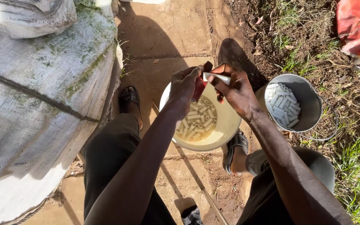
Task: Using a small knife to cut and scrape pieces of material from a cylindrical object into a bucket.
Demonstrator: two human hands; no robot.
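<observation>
My left hand (185, 87) grips a dark red piece of abrasive sheet or cloth (201, 83) over a cream basin. My right hand (235, 89) pinches a short white tube (216, 77) by one end, its other end against the red piece. Both hands meet above the cream round basin (226, 125), which stands on the ground between my feet and holds several short white tubes (198, 121) in cloudy water.
A grey metal bucket (309, 104) with more white tubes stands to the right on soil and grass. A large grey woven sack (42, 91), mossy on top, fills the left. My sandalled feet rest on stone paving. A red cloth (357, 25) lies top right. A thin stick (205, 191) crosses the ground below the basin.
</observation>
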